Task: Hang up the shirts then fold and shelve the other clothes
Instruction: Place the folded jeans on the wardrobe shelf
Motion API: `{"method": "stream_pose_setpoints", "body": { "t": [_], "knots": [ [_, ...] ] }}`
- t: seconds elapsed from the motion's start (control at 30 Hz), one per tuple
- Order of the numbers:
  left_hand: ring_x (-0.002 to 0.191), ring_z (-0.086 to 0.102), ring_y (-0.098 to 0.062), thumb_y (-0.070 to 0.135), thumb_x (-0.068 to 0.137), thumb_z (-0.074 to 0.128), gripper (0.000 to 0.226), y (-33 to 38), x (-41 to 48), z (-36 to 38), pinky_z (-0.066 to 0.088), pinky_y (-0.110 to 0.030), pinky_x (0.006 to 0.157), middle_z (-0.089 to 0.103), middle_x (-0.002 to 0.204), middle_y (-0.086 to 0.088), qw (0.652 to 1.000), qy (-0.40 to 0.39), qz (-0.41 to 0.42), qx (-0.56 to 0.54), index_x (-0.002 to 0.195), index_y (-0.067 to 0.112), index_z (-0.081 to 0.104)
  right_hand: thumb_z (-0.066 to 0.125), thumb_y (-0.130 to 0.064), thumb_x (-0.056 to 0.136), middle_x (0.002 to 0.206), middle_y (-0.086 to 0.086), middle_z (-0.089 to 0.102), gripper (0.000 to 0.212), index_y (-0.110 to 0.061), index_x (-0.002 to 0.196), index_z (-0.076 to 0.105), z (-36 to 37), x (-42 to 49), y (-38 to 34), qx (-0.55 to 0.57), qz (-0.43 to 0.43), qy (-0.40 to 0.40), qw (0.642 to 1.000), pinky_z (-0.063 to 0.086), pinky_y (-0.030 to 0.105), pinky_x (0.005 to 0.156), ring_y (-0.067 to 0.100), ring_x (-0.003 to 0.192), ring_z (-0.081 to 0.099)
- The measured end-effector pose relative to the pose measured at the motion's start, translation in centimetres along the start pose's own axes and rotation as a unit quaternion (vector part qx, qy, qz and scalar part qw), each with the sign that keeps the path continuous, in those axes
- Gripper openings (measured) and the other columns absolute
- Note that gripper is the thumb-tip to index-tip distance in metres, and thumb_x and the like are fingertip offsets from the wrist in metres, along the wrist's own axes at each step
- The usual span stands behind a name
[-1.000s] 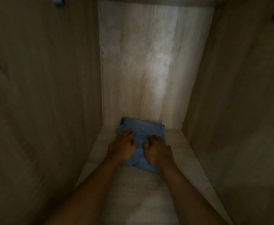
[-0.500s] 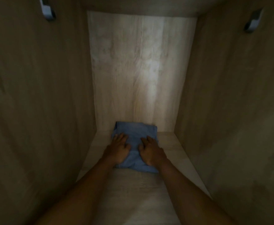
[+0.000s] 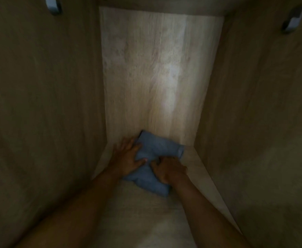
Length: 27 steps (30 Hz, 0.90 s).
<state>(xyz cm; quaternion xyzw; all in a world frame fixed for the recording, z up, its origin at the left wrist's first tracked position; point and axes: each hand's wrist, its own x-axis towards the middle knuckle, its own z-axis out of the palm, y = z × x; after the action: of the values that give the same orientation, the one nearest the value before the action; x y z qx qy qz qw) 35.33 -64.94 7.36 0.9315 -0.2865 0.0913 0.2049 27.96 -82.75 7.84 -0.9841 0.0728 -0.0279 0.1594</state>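
Folded blue garment (image 3: pixel 157 158) is lying on the shelf floor (image 3: pixel 146 221), lower centre, long axis skewed toward lower right. It is pressed flat under the left hand (image 3: pixel 126 156) and right hand (image 3: pixel 168 169), palms spread, nothing gripped.

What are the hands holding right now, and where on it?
Neither clearly grips. The left hand lies flat on the folded blue garment's left edge; the right hand presses its near right part.

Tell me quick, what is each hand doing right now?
Left hand: open, lying flat on the left side of the folded blue garment on the shelf.
Right hand: fingers curled, pressing on the garment; a true grip cannot be told.
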Motion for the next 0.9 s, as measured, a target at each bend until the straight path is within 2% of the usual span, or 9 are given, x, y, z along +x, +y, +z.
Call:
{"method": "stream_pose_setpoints", "body": {
  "t": [0.1,0.17,0.23,0.33,0.47,0.6,0.7,0.8,0.9],
  "knots": [
    [0.151,-0.002,-0.034,0.091,0.061,0.048,0.115,-1.5,0.4,-1.7,-0.005,-0.054,0.117,0.001,0.167,-0.006,0.994,0.033,-0.094,0.051,0.155,0.028,0.027,0.033,-0.038,0.106,0.126,0.010,0.065,0.044,-0.011,0.116,0.067,-0.9,-1.5,-0.7,-0.040,0.010,0.020,0.999,0.037,0.042,0.105,0.025,0.118,0.057],
    [0.146,0.015,-0.036,0.078,0.068,0.067,0.102,-1.0,0.4,-2.7,0.012,-0.060,0.114,0.019,0.161,-0.009,0.986,0.051,-0.145,0.068,0.150,0.027,0.036,0.037,-0.037,0.104,0.089,0.006,0.068,0.045,-0.014,0.075,0.063,-1.0,-2.4,-0.9,-0.018,0.006,0.043,0.999,0.043,0.041,0.091,0.022,0.087,0.060],
    [0.132,0.036,-0.033,0.062,0.080,0.067,0.074,0.2,0.3,-2.6,0.032,-0.051,0.107,0.040,0.146,-0.008,0.987,0.063,-0.131,0.071,0.141,0.024,0.048,0.042,-0.036,0.103,0.073,0.000,0.063,0.046,-0.017,0.064,0.058,-0.6,-2.5,-0.4,0.000,-0.009,0.050,0.999,0.049,0.039,0.089,0.016,0.074,0.056],
    [0.124,0.046,-0.027,0.035,0.098,0.055,0.041,1.4,-1.0,-1.0,0.042,-0.040,0.101,0.050,0.140,-0.007,0.992,0.083,-0.089,-0.034,0.136,0.019,0.057,0.045,-0.039,0.103,0.087,0.003,0.069,0.042,-0.010,0.087,0.070,-0.3,-2.7,-0.1,0.017,-0.027,0.047,0.998,0.047,0.021,0.062,0.010,0.068,0.055],
    [0.137,0.032,-0.026,0.041,0.101,0.039,0.051,1.3,-2.8,0.6,0.032,-0.036,0.112,0.032,0.156,-0.004,0.991,0.071,-0.103,-0.039,0.149,0.023,0.040,0.036,-0.041,0.105,0.094,0.001,0.068,0.046,-0.014,0.086,0.068,0.6,-3.2,-1.0,-0.016,-0.004,0.079,0.997,0.045,0.037,0.093,0.017,0.092,0.061],
    [0.152,0.002,-0.023,0.052,0.102,0.036,0.067,1.4,-3.3,0.5,0.006,-0.036,0.123,0.001,0.167,0.001,0.989,-0.020,-0.131,-0.059,0.159,0.029,0.011,0.037,-0.045,0.104,0.093,-0.002,0.068,0.048,-0.014,0.091,0.071,-0.2,-2.7,-0.6,0.006,-0.011,0.081,0.997,0.034,0.033,0.074,0.014,0.087,0.061],
    [0.153,-0.004,-0.021,0.055,0.101,0.038,0.071,2.2,-3.6,0.9,-0.001,-0.036,0.124,-0.005,0.167,0.001,0.987,-0.024,-0.135,-0.080,0.159,0.029,0.007,0.039,-0.044,0.104,0.088,0.000,0.067,0.048,-0.013,0.083,0.070,-0.2,-2.1,-0.2,0.023,-0.019,0.072,0.997,0.041,0.032,0.086,0.015,0.085,0.060],
    [0.153,-0.007,-0.021,0.067,0.093,0.042,0.085,2.4,-3.4,0.9,-0.002,-0.038,0.124,-0.008,0.167,0.001,0.988,-0.038,-0.128,-0.077,0.159,0.029,0.006,0.039,-0.051,0.100,0.132,0.001,0.057,0.043,-0.024,0.103,0.072,-0.5,-1.7,0.4,-0.019,-0.026,0.074,0.997,0.025,0.054,0.114,0.023,0.126,0.047],
    [0.153,-0.006,-0.018,0.075,0.085,0.047,0.097,1.5,-2.1,0.3,-0.005,-0.032,0.120,-0.007,0.166,0.000,0.987,-0.083,-0.090,-0.109,0.159,0.028,0.006,0.038,-0.060,0.097,0.163,-0.004,0.021,0.048,-0.029,0.128,0.058,-0.9,-1.7,1.7,-0.016,-0.032,0.037,0.999,-0.005,0.063,0.115,0.031,0.152,0.008]
  ]
}}
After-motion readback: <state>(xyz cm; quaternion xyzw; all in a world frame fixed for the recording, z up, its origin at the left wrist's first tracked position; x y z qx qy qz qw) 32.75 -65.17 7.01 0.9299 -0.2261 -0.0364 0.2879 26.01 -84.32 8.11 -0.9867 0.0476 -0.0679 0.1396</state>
